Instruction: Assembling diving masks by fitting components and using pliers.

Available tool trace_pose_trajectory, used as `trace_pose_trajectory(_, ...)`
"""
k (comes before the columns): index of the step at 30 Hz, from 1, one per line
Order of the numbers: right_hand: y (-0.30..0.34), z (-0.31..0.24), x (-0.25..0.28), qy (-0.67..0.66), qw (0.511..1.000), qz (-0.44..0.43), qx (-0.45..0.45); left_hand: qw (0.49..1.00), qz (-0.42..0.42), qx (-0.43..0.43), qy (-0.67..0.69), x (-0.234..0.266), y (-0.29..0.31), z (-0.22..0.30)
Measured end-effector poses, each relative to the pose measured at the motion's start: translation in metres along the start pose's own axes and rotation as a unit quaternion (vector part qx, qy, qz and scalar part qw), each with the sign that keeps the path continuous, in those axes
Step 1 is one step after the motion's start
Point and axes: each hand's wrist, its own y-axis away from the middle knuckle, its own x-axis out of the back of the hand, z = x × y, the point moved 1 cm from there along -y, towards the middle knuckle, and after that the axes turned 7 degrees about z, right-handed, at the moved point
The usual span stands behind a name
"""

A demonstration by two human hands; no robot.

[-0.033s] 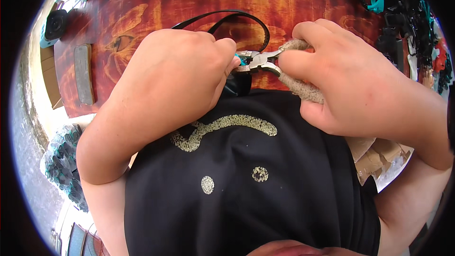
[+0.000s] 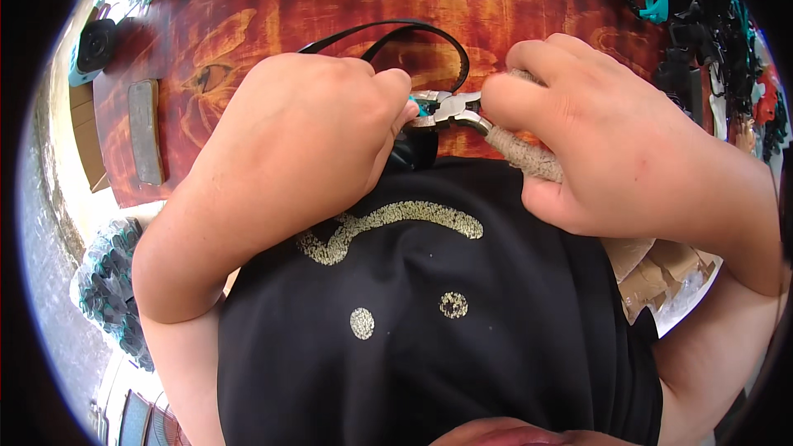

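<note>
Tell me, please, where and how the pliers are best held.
The pliers are probably best gripped around both wrapped handles, coming from the right: these flare apart toward the right hand, while the metal nose points left, close to the left hand.

right hand: closed up tighter on the pliers, nudged a bit leftward | upper wrapped handle: was plainly showing before, now mostly covered by fingers, basically just a sliver left uncovered

Two hands and one pair of pliers are visible. One bench carries one flat grey bar.
</note>
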Motion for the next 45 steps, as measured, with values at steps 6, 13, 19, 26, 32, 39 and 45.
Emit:
trace_pose_trajectory(6, -0.003, -0.001, 0.004, -0.021, 0.998, -0.029, -0.046, 0.997, -0.005, -0.059, 0.058, -0.004, 0.001, -0.011)
trace_pose_trajectory(13, -0.008, 0.004, 0.003, 0.028, 0.998, -0.060, -0.008, 0.996, -0.035, -0.073, 0.023, -0.001, 0.004, -0.009)
trace_pose_trajectory(19, -0.006, 0.004, 0.007, 0.035, 0.998, -0.036, 0.028, 0.997, 0.007, -0.042, 0.060, -0.002, 0.008, -0.008)
trace_pose_trajectory(26, 0.011, 0.058, -0.019, -0.077, 0.992, 0.069, -0.066, 0.985, 0.017, 0.020, 0.171, -0.002, 0.013, -0.026)
trace_pose_trajectory(32, -0.007, 0.023, -0.062, -0.035, 0.941, 0.336, 0.010, 0.983, 0.065, 0.002, 0.169, -0.010, 0.011, -0.029)
trace_pose_trajectory(39, -0.047, -0.008, -0.108, -0.330, 0.886, 0.324, -0.034, 0.947, 0.307, 0.049, 0.081, 0.016, 0.037, -0.034)
trace_pose_trajectory(45, -0.037, -0.010, -0.118, -0.470, 0.799, 0.373, -0.031, 0.741, 0.159, 0.338, 0.558, -0.026, 0.172, -0.064)
